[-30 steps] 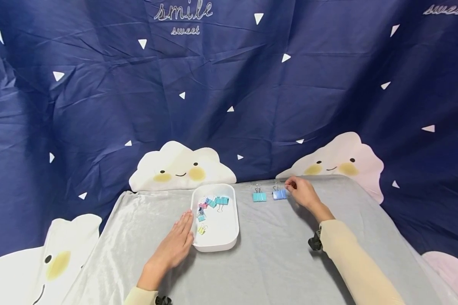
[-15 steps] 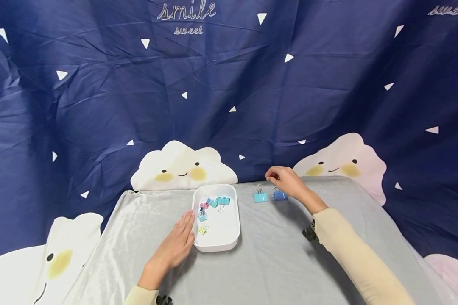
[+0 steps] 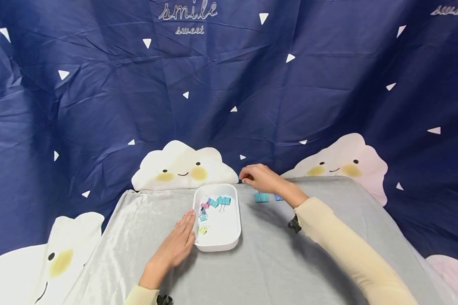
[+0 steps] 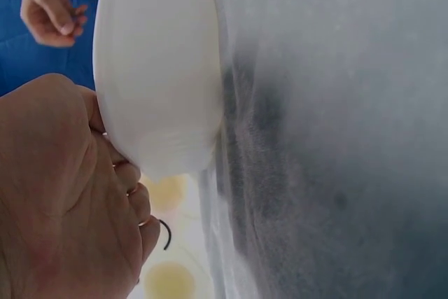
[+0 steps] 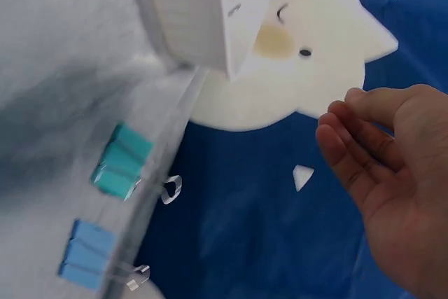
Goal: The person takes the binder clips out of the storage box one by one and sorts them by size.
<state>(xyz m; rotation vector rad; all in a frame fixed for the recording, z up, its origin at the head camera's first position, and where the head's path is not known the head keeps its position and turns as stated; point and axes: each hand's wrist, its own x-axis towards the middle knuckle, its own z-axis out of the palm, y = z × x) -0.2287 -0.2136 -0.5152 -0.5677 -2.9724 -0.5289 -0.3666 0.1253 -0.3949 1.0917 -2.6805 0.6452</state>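
Note:
My left hand (image 3: 175, 245) lies with extended fingers along the near-left wall of a white plastic box (image 3: 218, 248); the left wrist view shows the fingertips touching the box (image 4: 157, 68). Inside are several binder clips, among them a teal clip (image 3: 224, 201), a pink clip (image 3: 205, 205) and a yellow clip (image 3: 203, 229). My right hand (image 3: 264, 178) hovers at the table's far edge, right of the box. Its fingers are loosely bent with nothing between them in the right wrist view. Beneath that arm lie a teal binder clip (image 5: 122, 161) and a blue binder clip (image 5: 87, 253), side by side.
A grey cloth (image 3: 275, 262) covers the table. Behind its far edge hangs a dark blue curtain (image 3: 213, 118) printed with white triangles and smiling clouds.
The right hand has left the blue binder clip, which stays on the table, and moved left past the teal clip toward the box. The left hand keeps its place.

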